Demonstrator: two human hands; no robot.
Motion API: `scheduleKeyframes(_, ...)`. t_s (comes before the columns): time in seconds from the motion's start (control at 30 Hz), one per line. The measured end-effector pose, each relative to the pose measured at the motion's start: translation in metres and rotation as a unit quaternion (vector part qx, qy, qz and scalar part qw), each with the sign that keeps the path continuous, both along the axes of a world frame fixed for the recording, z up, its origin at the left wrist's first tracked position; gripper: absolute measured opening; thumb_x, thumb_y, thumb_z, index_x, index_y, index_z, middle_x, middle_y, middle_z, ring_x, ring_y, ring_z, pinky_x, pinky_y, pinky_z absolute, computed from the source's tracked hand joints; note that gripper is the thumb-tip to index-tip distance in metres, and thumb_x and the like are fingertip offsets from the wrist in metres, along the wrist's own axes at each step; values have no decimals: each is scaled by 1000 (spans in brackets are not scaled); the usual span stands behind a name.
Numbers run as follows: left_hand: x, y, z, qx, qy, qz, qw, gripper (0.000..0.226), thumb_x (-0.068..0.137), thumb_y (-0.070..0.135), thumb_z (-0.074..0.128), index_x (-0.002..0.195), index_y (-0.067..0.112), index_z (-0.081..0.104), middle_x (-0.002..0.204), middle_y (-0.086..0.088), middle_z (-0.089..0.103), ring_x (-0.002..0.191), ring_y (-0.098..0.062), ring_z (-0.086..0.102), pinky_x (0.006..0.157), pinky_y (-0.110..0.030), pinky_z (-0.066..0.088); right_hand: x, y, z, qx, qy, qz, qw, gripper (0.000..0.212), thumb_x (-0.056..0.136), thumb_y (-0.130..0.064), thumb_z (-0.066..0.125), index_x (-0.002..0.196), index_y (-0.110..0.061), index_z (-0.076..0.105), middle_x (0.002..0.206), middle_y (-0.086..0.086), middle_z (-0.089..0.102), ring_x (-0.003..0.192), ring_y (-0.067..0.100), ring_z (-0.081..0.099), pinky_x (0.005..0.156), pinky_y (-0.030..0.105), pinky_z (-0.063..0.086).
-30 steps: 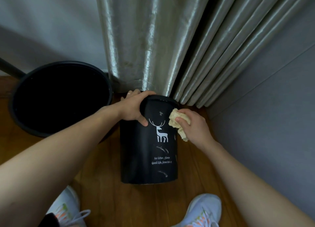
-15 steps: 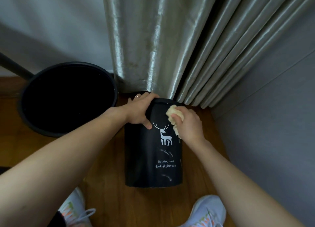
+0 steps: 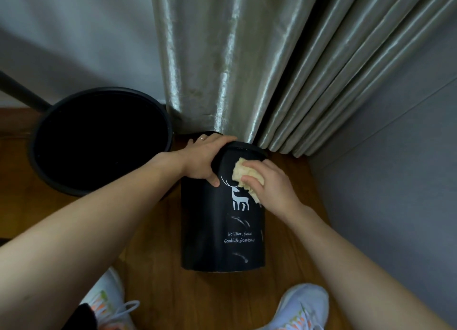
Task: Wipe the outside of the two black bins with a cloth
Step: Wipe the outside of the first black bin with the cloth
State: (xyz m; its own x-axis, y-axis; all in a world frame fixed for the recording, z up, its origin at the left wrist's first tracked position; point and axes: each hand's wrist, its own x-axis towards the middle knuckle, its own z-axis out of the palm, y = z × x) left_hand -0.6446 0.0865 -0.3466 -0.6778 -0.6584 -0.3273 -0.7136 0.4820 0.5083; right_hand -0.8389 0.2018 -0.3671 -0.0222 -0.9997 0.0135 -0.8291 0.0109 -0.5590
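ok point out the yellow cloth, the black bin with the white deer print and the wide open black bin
yellow cloth point(image 3: 243, 172): head view, on its bare upper fold.
black bin with the white deer print point(image 3: 212, 230): head view, on its side wall.
wide open black bin point(image 3: 39, 166): head view, on its near rim.

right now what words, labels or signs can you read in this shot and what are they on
"No litter, please" on the side of the small black bin, in white script below a white deer picture.
"Good life, from" on the line beneath it; the last word or two are too blurred to read.
Nothing readable on the large black bin, cloth or shoes.
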Motion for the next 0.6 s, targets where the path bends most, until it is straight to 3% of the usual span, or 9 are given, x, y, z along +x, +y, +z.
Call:
scheduleKeyframes(0.2,-4,13,-4,-22,-1,-3,1000,133,53,43,90,153,37,2,153,-2,16,144,-29,8,114,-64,-4,-5,-1,2,3,7,9,1000,34,91,-35,66,124,-26,64,105,0,56,99,21,57,85,35,46)
scheduleKeyframes(0.37,-3,8,-5,-33,-14,-15,999,136,52,45,91,153,34,2,153,-3,17,144,-31,11,115,-64,0,-2,4,3,-1,11,23,1000,34,91,-36,65,124,-27,64,103,-3,54,97,19,56,83,34,46)
scheduleKeyframes(0.53,-5,5,-6,-39,-23,-31,998,135,52,45,91,153,35,1,155,-2,16,144,-30,10,115,-63,3,-3,36,4,7,41,140,989,39,90,-44,57,123,-26,65,98,-4,52,85,17,56,71,38,51)
scheduleKeyframes(0.6,-6,4,-6,-41,-27,-37,998,135,53,44,91,153,34,1,156,-2,15,145,-30,9,115,-63,3,-7,26,5,3,65,144,987,37,92,-42,57,125,-26,64,99,-3,52,86,19,56,72,40,51)
